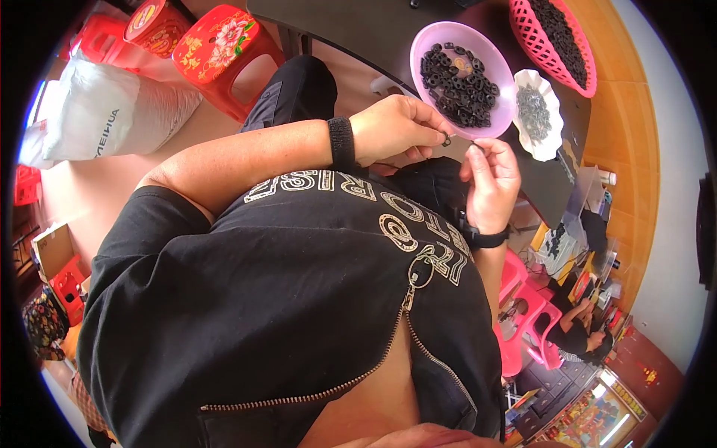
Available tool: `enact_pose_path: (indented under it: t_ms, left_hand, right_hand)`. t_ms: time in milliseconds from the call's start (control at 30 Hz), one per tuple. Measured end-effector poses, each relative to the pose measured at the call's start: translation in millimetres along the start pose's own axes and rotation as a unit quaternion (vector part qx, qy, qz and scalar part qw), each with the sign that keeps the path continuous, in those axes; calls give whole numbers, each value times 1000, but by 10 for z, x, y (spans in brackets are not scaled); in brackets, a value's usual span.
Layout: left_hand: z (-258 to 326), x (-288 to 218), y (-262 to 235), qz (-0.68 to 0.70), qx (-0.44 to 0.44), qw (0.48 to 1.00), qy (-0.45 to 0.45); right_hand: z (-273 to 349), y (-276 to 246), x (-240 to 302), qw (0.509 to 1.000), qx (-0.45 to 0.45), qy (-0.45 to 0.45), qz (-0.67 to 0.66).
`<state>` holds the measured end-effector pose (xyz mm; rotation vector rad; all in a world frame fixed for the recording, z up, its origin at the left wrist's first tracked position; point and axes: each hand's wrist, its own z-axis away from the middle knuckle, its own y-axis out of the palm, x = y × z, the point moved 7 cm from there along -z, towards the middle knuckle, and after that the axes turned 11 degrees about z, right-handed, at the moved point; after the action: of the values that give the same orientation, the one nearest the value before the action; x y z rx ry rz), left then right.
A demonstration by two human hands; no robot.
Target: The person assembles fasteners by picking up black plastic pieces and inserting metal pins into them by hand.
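Note:
My left hand (392, 128), with a black band on its wrist, pinches a small black ring-shaped part (447, 140) between thumb and fingertips. A few centimetres away, my right hand (493, 179) has thumb and forefinger pressed together on a tiny dark thing, too small to name. Both hands are just in front of a pink-purple bowl (421, 46) holding many small black parts (464, 93). To the bowl's right, a white scalloped dish (549, 145) contains small clear or silvery pieces (533, 112).
Both containers stand on a dark table (336, 19). At its far right is a pink lattice basket (523, 33) full of black pieces. A red flowered stool (220, 45) and white sack (112, 112) are at left. Behind, at right, another person (579, 328) sits near pink chairs (511, 328).

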<state>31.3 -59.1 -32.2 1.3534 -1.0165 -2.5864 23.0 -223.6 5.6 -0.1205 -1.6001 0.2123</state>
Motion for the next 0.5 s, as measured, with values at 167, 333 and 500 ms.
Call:
enact_pose_path:
  t_ms: [167,333,500]
  left_hand:
    - [-39,39,73,5,16,1000,8]
    - [-84,109,133,17,29,999,8]
    - [-107,133,177,-42,32,998,20]
  right_hand:
    - [99,-1,-59,1000,0,18,-6]
    - [138,-42,-80,1000,-2,9,-13]
    - [163,-73,-190,995,8,51,-84]
